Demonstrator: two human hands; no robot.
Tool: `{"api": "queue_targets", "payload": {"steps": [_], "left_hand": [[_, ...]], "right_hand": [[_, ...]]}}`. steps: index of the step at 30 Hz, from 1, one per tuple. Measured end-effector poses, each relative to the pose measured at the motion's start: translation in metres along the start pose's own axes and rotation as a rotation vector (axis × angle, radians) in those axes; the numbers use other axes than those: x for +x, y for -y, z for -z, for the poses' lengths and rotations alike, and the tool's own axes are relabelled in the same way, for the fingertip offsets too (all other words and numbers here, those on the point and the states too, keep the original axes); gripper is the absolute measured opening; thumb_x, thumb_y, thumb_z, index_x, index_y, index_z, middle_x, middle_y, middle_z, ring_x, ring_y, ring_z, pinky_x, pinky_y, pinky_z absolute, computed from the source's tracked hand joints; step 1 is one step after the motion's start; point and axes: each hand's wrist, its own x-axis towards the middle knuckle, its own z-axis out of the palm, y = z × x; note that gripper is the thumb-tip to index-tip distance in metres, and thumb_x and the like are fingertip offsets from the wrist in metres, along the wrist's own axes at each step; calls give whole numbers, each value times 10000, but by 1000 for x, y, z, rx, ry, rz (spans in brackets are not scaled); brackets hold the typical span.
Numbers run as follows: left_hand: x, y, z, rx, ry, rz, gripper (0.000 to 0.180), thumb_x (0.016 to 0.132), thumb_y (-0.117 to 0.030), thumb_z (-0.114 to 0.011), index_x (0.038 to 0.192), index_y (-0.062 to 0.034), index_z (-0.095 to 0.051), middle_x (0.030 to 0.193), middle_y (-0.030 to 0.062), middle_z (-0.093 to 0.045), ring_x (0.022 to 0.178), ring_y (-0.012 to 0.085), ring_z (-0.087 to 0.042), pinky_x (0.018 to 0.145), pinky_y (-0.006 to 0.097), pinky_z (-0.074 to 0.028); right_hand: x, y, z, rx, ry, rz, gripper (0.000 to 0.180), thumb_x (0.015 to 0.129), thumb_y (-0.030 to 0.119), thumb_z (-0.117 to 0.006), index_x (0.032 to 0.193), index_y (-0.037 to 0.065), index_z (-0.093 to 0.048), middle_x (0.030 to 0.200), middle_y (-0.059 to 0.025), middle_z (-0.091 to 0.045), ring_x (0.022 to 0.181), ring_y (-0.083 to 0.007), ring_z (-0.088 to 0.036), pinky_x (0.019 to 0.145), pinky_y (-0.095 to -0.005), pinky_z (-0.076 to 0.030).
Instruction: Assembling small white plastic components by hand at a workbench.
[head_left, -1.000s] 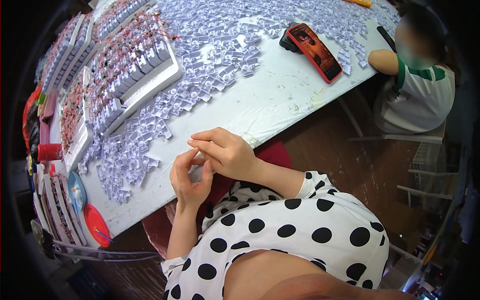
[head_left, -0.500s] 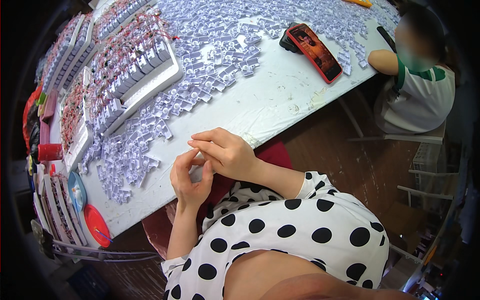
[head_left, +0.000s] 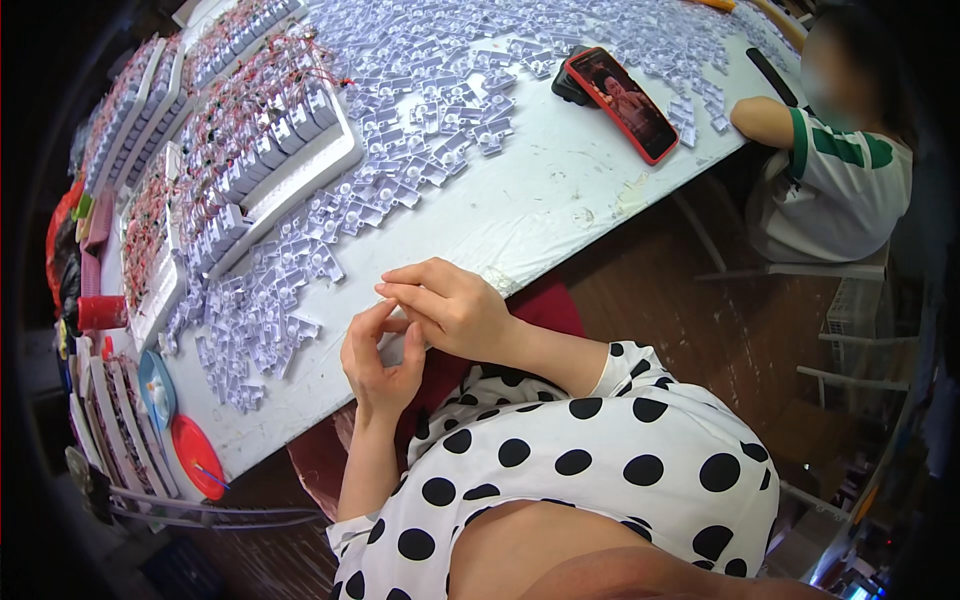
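Note:
My left hand (head_left: pixel 378 358) and my right hand (head_left: pixel 450 308) meet just off the near edge of a white table (head_left: pixel 520 215). Their fingertips pinch a small pale plastic piece (head_left: pixel 398 347) between them, mostly hidden by the fingers. A wide spread of small translucent plastic parts (head_left: pixel 270 310) lies on the table just beyond my hands. I wear a white top with black dots.
White trays (head_left: pixel 255 160) packed with parts and red wires stand at the left. A phone in a red case (head_left: pixel 620 102) lies at the far right of the table, next to a seated person in a white and green shirt (head_left: pixel 835 185). Red lid (head_left: pixel 197 455) and blue dish (head_left: pixel 157 388) near left.

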Motion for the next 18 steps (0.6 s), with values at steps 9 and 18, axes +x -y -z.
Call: {"api": "queue_targets", "payload": {"steps": [9, 18], "left_hand": [[-1, 1, -1, 7, -6, 2, 357, 858, 25, -671, 1198, 45, -568, 1097, 177, -659, 826, 206, -694, 807, 345, -575], [0, -1, -1, 20, -4, 6, 345, 860, 12, -676, 1188, 37, -571, 1076, 171, -662, 807, 209, -690, 803, 344, -576]], "right_hand": [[0, -1, -1, -20, -6, 24, 335, 749, 14, -687, 1081, 44, -718, 1079, -81, -694, 878, -229, -673, 708, -314, -573], [0, -1, -2, -24, -11, 26, 338, 747, 18, -689, 1082, 47, -718, 1080, -80, -694, 878, -229, -671, 704, -317, -571]]}}
